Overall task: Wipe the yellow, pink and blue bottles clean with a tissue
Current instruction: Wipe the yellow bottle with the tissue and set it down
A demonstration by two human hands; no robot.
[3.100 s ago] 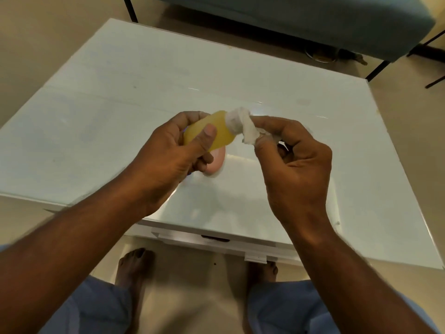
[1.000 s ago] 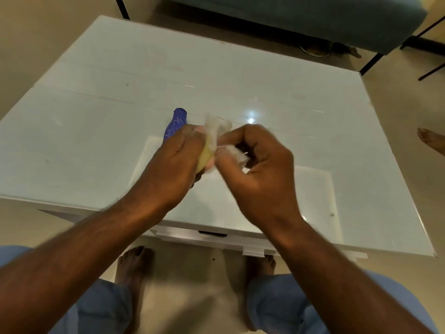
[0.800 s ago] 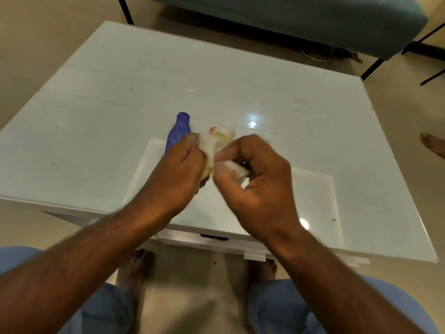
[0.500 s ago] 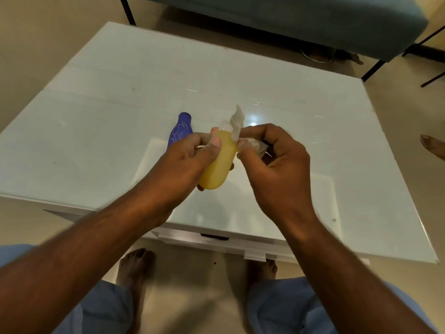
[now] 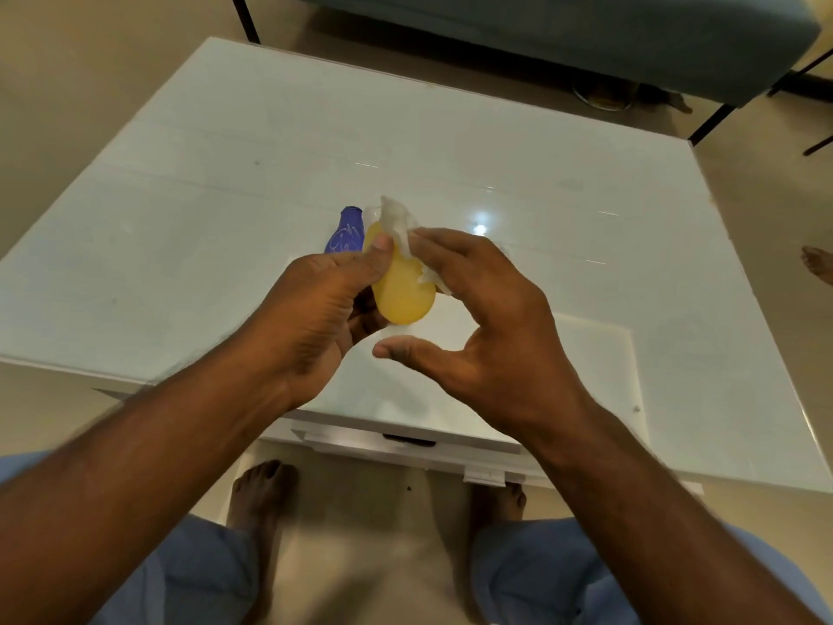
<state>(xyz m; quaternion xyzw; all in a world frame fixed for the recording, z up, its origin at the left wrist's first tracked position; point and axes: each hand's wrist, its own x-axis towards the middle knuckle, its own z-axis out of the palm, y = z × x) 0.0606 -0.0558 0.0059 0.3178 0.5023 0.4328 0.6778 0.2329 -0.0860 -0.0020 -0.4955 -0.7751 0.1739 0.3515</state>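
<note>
Above the white worktop (image 5: 225, 196), mid-frame, the yellow bottle (image 5: 403, 290) is gripped by the left hand (image 5: 315, 318); the tissue (image 5: 401, 227) is pressed against it by the right hand's (image 5: 487, 327) fingers, thumb spread below.

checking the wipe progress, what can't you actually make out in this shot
- Pink bottle: not visible in the head view; it may lie behind the hands.
- Blue bottle: only its neck and upper body show; the left hand hides the rest.
- Yellow bottle: its cap end is covered by the tissue, and its far side faces away.
- Tissue: how the right hand holds it is hidden by its fingers.
- Whether any bottle is clean: too fine to tell.
</note>
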